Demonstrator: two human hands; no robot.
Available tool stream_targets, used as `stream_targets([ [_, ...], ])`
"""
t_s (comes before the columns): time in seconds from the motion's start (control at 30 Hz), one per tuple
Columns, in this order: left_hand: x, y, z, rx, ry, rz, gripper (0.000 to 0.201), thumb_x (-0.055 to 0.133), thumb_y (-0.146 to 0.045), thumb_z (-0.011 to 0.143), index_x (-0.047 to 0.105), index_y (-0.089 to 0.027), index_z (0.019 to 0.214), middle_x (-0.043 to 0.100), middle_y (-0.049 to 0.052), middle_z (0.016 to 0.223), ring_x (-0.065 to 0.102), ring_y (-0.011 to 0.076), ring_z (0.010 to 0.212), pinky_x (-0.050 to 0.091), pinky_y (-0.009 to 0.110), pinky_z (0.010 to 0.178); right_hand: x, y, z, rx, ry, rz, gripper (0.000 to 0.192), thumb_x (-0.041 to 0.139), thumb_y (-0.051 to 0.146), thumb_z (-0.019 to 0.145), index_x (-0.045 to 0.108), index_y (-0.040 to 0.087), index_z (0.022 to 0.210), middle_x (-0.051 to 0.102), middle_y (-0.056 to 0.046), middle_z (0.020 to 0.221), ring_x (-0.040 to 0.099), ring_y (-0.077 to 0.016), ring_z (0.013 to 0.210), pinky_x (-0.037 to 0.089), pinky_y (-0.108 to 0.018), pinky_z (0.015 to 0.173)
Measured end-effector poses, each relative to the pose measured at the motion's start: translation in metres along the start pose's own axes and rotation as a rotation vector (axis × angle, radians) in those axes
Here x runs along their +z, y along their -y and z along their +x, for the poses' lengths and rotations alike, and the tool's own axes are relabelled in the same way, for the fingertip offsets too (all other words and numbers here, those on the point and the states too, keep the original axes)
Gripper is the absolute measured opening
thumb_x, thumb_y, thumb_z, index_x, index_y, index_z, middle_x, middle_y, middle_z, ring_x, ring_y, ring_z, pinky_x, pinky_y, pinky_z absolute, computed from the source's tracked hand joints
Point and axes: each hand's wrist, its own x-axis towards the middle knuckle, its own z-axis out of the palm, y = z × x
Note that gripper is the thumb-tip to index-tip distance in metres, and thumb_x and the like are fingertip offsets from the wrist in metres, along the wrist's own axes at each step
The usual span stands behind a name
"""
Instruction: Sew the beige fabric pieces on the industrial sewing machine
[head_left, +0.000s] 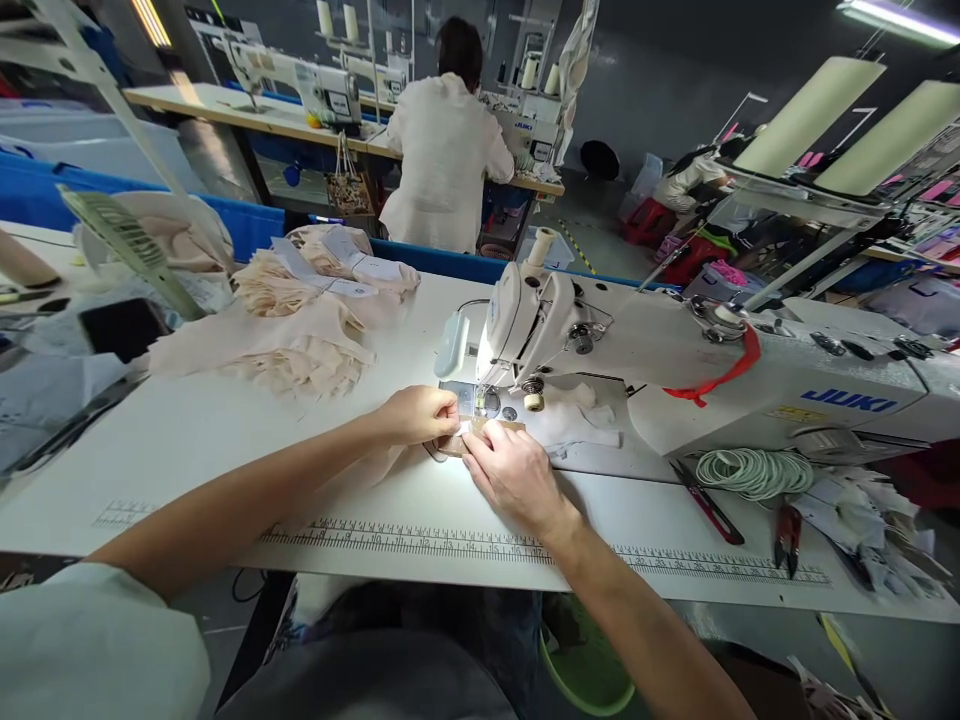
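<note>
At the sewing machine (517, 325), both hands are close to the lit needle area. My left hand (421, 414) is closed in a pinch on pale fabric (375, 468), which trails over the table below the wrist. Just right of it, my right hand (517, 470) has its fingers drawn together and its fingertips pressed down on the fabric in front of the presser foot (484, 402). Brown plates lie under the fingertips. The fabric's edge between the hands is small and washed out by the lamp.
Stacks of beige fabric pieces (300, 350) lie on the left. A coil of pale green cord (754, 472), a seam ripper-like tool (709, 505) and thread snips (787, 540) lie right. Thread cones (810, 110) stand above. A person (442, 165) sits ahead, back turned.
</note>
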Motion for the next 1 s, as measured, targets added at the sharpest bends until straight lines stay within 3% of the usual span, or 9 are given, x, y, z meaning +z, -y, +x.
stream_targets([
  [0.3, -0.008, -0.009, 0.003, -0.005, 0.010, 0.043, 0.015, 0.055, -0.033, 0.076, 0.063, -0.021, 0.073, 0.068, -0.002, 0.068, 0.058, 0.0161, 0.064, 0.036, 0.025, 0.058, -0.002, -0.008, -0.004, 0.059, -0.028, 0.049, 0.026, 0.046, 0.025, 0.101, 0.069, 0.015, 0.107, 0.063, -0.007, 0.087, 0.053, -0.0195, 0.075, 0.038, -0.035, 0.069],
  [0.53, -0.010, -0.019, 0.001, -0.104, 0.034, 0.022, 0.013, 0.055, -0.029, 0.079, 0.061, -0.021, 0.071, 0.069, -0.002, 0.069, 0.060, 0.0159, 0.065, 0.037, 0.026, 0.060, -0.003, -0.009, -0.004, 0.072, -0.038, 0.062, 0.027, 0.046, 0.024, 0.100, 0.068, 0.014, 0.112, 0.064, -0.008, 0.088, 0.055, -0.0199, 0.076, 0.040, -0.034, 0.069],
  [0.77, -0.008, -0.015, 0.003, -0.073, 0.010, 0.046, 0.014, 0.056, -0.030, 0.079, 0.062, -0.020, 0.071, 0.071, -0.002, 0.072, 0.061, 0.0164, 0.065, 0.038, 0.026, 0.058, -0.001, -0.008, -0.002, 0.057, -0.025, 0.067, 0.033, 0.046, 0.025, 0.101, 0.063, 0.015, 0.128, 0.064, -0.008, 0.092, 0.056, -0.0199, 0.078, 0.040, -0.033, 0.070],
  [0.9, -0.008, -0.015, 0.003, -0.078, 0.016, 0.079, 0.013, 0.056, -0.029, 0.081, 0.062, -0.020, 0.072, 0.070, -0.002, 0.075, 0.061, 0.0168, 0.067, 0.038, 0.027, 0.059, 0.000, -0.006, 0.001, 0.023, -0.005, 0.018, 0.033, 0.043, 0.027, 0.102, 0.063, 0.017, 0.126, 0.063, -0.008, 0.091, 0.055, -0.0192, 0.076, 0.038, -0.033, 0.069],
  [1.0, -0.003, -0.017, -0.004, 0.027, -0.108, 0.221, 0.010, 0.056, -0.026, 0.084, 0.063, -0.020, 0.078, 0.070, 0.003, 0.085, 0.062, 0.0216, 0.078, 0.043, 0.031, 0.064, 0.000, -0.003, 0.003, 0.009, 0.017, -0.009, 0.031, 0.040, 0.025, 0.103, 0.064, 0.015, 0.120, 0.064, -0.008, 0.090, 0.055, -0.0195, 0.077, 0.036, -0.034, 0.068],
])
